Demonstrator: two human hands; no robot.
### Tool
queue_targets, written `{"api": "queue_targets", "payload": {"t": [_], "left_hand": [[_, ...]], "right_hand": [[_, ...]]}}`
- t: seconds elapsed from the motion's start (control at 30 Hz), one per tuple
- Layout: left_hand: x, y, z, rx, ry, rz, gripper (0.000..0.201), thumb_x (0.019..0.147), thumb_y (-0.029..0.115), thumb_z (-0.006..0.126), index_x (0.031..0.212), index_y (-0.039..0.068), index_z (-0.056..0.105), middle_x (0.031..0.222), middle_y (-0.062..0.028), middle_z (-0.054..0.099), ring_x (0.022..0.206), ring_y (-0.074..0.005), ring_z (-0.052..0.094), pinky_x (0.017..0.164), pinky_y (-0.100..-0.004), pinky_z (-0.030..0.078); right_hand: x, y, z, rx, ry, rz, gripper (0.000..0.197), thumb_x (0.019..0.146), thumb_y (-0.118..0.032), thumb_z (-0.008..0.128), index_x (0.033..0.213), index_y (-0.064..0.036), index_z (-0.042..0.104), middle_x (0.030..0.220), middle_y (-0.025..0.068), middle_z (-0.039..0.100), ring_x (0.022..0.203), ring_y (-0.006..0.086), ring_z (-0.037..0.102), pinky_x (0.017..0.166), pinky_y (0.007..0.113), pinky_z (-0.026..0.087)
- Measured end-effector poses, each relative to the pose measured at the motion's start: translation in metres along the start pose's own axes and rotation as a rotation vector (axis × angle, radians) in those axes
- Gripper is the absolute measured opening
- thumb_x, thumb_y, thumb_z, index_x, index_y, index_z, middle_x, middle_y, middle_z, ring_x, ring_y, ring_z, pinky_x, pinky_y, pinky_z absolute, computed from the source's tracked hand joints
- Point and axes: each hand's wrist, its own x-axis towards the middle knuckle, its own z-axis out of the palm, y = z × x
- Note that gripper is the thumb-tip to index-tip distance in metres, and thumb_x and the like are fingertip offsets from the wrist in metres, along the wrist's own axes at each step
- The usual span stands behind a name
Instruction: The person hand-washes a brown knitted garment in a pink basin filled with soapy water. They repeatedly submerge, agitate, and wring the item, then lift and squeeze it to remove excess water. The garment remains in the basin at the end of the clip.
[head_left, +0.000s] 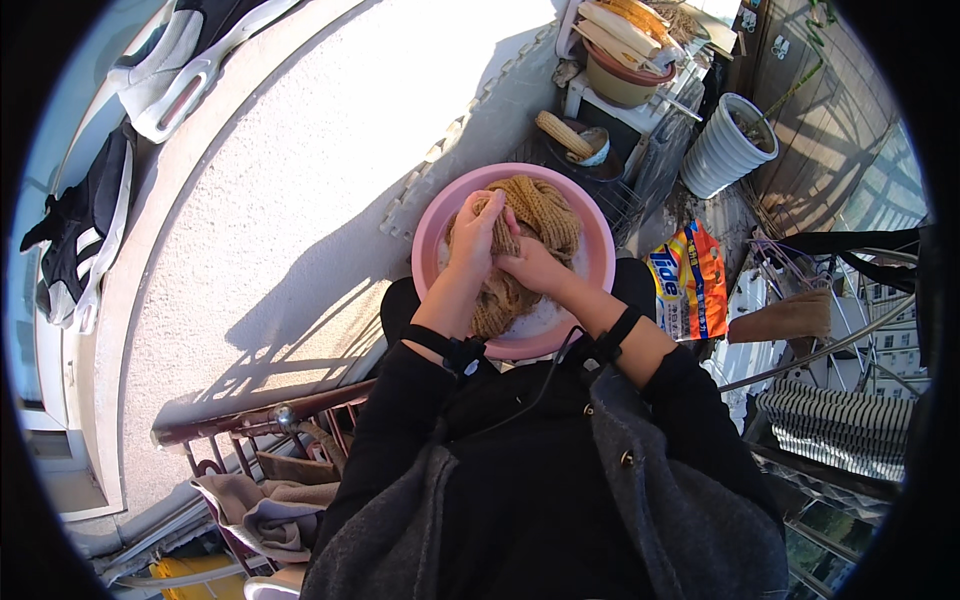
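Note:
A pink basin (pixel 603 250) sits in front of me between my knees. A tan knitted garment (pixel 545 207), perhaps a scarf or sweater, lies bunched inside it, with whitish suds (pixel 545 317) at the near side. My left hand (pixel 478 232) is closed on a fold of the knit near the basin's middle. Close against it, my right hand (pixel 530 266) grips the same fold from the right. The fingertips of the right hand are partly hidden by the knit and the left hand.
An orange detergent bag (pixel 690 285) stands right of the basin. Beyond it are a white ribbed pot (pixel 728 150), a bowl with a corn cob (pixel 565 135) and a planter of husks (pixel 622 78). A red-brown railing (pixel 270 415) is at the lower left; sneakers (pixel 95 215) rest on the left ledge.

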Motion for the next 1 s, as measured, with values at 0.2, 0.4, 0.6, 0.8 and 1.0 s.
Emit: {"api": "queue_targets", "payload": {"t": [0.2,0.4,0.6,0.8,1.0], "left_hand": [[-0.016,-0.007,0.002,0.207,-0.415,-0.003,0.09,0.075,0.008,0.072,0.149,0.005,0.022,0.143,-0.0127,0.038,0.134,-0.0226,0.037,0.111,-0.0362,0.028],[-0.016,-0.039,0.007,0.36,-0.181,-0.211,0.05,0.065,-0.003,0.073,0.111,0.003,0.055,0.107,-0.0066,0.06,0.103,-0.0182,0.059,0.091,-0.0322,0.047],[-0.008,-0.068,-0.014,0.394,-0.16,-0.177,0.034,0.068,-0.003,0.071,0.098,0.006,0.06,0.093,-0.0032,0.063,0.084,-0.015,0.061,0.074,-0.0305,0.05],[-0.014,-0.084,-0.003,0.481,-0.019,0.062,0.025,0.071,-0.002,0.069,0.094,0.005,0.062,0.083,-0.002,0.063,0.072,-0.01,0.059,0.062,-0.0276,0.049],[-0.012,-0.016,0.008,0.262,0.022,-0.118,0.022,0.074,-0.002,0.068,0.095,0.003,0.063,0.082,-0.0057,0.064,0.065,-0.0155,0.062,0.055,-0.029,0.05]], "right_hand": [[0.011,-0.053,-0.04,0.839,0.25,0.022,0.021,0.09,-0.007,0.054,0.111,-0.0004,0.053,0.098,0.0126,0.064,0.097,0.0242,0.063,0.087,0.038,0.052],[0.012,-0.07,-0.026,0.888,0.201,-0.021,0.008,0.091,-0.007,0.055,0.096,-0.005,0.049,0.074,0.0063,0.054,0.058,0.0144,0.052,0.068,0.034,0.052],[0.015,-0.067,-0.021,0.902,0.257,0.128,0.015,0.094,-0.016,0.059,0.094,-0.0103,0.046,0.067,0.003,0.048,0.047,0.01,0.039,0.05,0.029,0.04],[0.014,-0.065,-0.018,0.878,0.244,0.16,0.014,0.092,-0.016,0.062,0.09,-0.0106,0.049,0.06,-0.0003,0.046,0.043,0.0097,0.038,0.045,0.027,0.036],[0.024,-0.071,-0.031,0.705,0.066,-0.125,0.036,0.087,-0.011,0.065,0.12,-0.006,0.05,0.101,0.0082,0.063,0.089,0.016,0.062,0.078,0.03,0.052]]}}
